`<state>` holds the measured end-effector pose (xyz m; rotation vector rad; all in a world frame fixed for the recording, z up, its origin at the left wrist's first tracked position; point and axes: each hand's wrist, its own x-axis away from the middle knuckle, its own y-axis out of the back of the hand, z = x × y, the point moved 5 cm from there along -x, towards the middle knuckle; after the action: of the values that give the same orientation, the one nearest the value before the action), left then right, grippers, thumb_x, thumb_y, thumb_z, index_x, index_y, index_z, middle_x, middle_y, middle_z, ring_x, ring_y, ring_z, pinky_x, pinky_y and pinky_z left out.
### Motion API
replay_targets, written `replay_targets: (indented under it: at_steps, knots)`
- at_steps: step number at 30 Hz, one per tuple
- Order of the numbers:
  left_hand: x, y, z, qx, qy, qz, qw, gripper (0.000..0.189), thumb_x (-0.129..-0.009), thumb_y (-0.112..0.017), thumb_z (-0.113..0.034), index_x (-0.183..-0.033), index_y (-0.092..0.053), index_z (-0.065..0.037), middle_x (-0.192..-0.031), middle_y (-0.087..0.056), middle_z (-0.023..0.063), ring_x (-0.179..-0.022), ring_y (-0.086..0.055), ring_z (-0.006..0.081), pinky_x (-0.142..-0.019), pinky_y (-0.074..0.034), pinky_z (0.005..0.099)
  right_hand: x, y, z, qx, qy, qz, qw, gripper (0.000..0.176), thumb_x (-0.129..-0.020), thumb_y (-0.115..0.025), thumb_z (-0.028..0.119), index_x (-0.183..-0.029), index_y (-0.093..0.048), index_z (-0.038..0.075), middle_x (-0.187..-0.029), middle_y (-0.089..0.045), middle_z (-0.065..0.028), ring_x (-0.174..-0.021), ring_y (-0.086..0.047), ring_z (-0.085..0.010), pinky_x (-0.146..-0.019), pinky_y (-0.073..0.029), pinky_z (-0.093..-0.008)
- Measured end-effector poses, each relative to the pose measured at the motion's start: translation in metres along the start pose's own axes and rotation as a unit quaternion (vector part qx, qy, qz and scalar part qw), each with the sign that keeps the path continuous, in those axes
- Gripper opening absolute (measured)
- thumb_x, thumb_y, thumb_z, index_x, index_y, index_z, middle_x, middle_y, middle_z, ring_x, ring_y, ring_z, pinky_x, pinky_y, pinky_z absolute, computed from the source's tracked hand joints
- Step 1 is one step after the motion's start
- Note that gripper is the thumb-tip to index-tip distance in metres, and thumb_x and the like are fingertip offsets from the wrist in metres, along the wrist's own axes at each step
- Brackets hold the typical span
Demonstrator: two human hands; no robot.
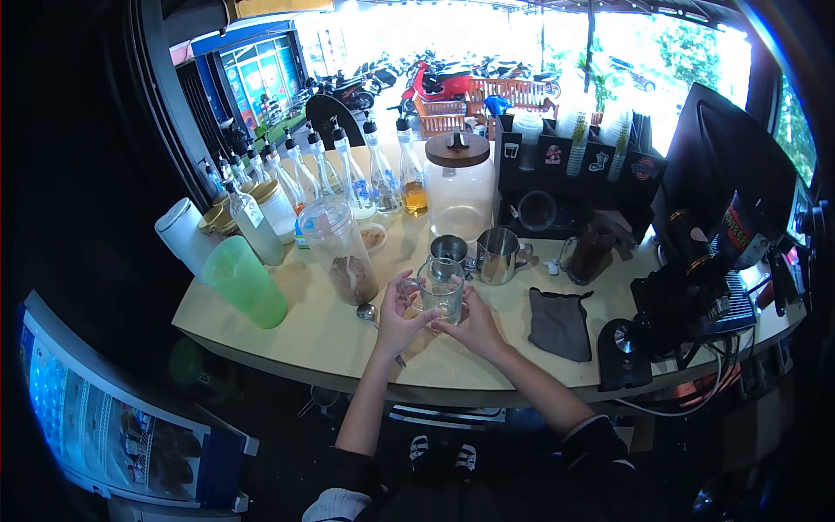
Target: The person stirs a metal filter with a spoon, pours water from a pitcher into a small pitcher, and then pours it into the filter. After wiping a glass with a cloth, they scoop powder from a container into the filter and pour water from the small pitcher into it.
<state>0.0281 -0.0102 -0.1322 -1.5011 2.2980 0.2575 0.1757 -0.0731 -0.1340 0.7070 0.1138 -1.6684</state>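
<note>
Between my two hands is a clear glass mug (442, 294), held upright at the front of the counter. My left hand (401, 311) wraps its left side, and my right hand (474, 320) grips the right side, thumbs close together in front. Just behind the mug stand two steel milk pitchers, a darker one (448, 249) and a shinier one (497, 256). A spoon (367, 313) lies left of my left hand, near a clear container of brown powder (352, 277). Right of my right hand rests a folded grey cloth (559, 324).
A green plastic pitcher (245, 283) stands at the left. Pump bottles (383, 178) line the back beside a large lidded jar (459, 191). A black cup organizer (574, 165), a glass with dark contents (591, 252) and an espresso machine (731, 287) occupy the right.
</note>
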Motion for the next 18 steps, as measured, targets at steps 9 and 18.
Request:
replay_targets:
  at_steps: [9,18]
  knots:
    - [-0.003,0.009,-0.017,-0.045,-0.027,0.029,0.998,0.101,-0.060,-0.088,-0.020,-0.140,-0.028,-0.007,-0.133,-0.043,0.0148,-0.123,-0.045,0.0237,-0.103,-0.037,0.0378,0.008,0.011,-0.014,-0.022,-0.036,0.049,0.998,0.067,-0.079,-0.058,0.000,-0.141,-0.031,0.001,-0.119,-0.056,-0.0160,-0.083,-0.062,-0.0175,-0.068,-0.050,-0.0280]
    - [-0.022,0.014,-0.032,-0.169,-0.089,0.093,0.977,0.073,-0.058,-0.089,-0.026,-0.119,-0.055,-0.005,-0.110,-0.063,0.0074,-0.096,-0.061,0.0157,-0.089,-0.048,0.0323,-0.021,0.041,-0.014,0.217,-0.094,-0.011,0.972,0.058,-0.080,-0.054,0.006,-0.136,-0.037,0.000,-0.099,-0.059,-0.0130,-0.075,-0.061,-0.0260,-0.069,-0.050,-0.0356]
